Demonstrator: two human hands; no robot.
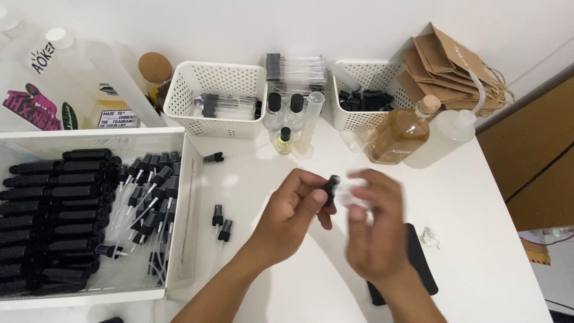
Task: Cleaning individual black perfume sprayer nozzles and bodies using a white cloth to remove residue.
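White tabletop [287,287] fills the view. Large white plastic tray [190,197] at left, cut off by the left edge, packed with black cylindrical tubes [57,221] stacked in rows, too many and too overlapped to count, plus a loose pile of black spray pump heads with clear dip tubes [149,191]. Two white perforated plastic baskets at the back: left basket [215,98] holds clear vials with black caps, right basket [365,93] holds small black parts, contents not countable. Stack of brown paper bags with twine handles [448,69] top right. One amber glass bottle with cork stopper [403,134], one translucent white squeeze bottle [445,137] beside it. Flat black rectangular pad [418,257] partly hidden under the right wrist.

Left hand [293,215] has fingers curled, pinching a small black spray cap [330,186] at the fingertips, above the table centre. Right hand [373,230] is motion-blurred; it meets the cap on a small clear item [353,191], probably a vial, too smeared to confirm. Right fingers look curled around it, but the grip cannot be told.

Three loose black pump heads on the table: one [213,157] by the tray corner, two [221,222] side by side near the left forearm. One small yellow-liquid vial with black cap [285,142] and one clear measuring cylinder [311,122] between the baskets. Tiny crumpled clear scrap [429,237] at right.
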